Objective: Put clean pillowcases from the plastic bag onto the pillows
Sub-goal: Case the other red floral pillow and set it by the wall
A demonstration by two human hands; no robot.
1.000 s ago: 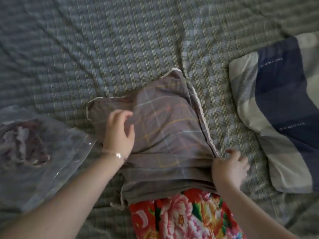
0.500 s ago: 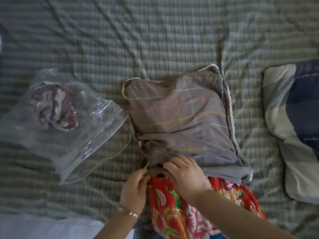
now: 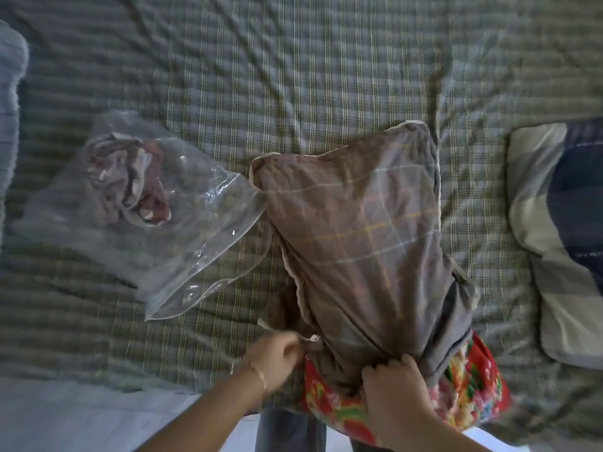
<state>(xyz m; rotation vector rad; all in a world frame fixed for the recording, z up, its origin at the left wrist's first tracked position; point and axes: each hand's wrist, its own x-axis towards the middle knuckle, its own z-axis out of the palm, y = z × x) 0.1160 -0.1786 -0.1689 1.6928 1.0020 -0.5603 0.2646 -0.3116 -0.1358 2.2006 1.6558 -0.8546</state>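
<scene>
A grey-brown checked pillowcase (image 3: 365,230) covers most of a red floral pillow (image 3: 470,393), whose near end sticks out at the bed's front edge. My left hand (image 3: 277,357) pinches the pillowcase's left open edge by its white trim. My right hand (image 3: 394,383) grips the bunched open edge over the floral pillow. To the left lies a clear plastic bag (image 3: 182,230) with another crumpled pillowcase (image 3: 127,184) inside.
A blue and grey striped pillow (image 3: 561,230) lies at the right. The green checked bedsheet (image 3: 293,76) spreads wrinkled beyond. A grey cushion edge (image 3: 9,93) shows at the far left. Pale floor (image 3: 81,422) lies below the bed's front edge.
Both hands came from the pillowcase's sides to its open near end, then spread apart along it. The pillow tilted, its far end now pointing up and left. The view pulled back.
</scene>
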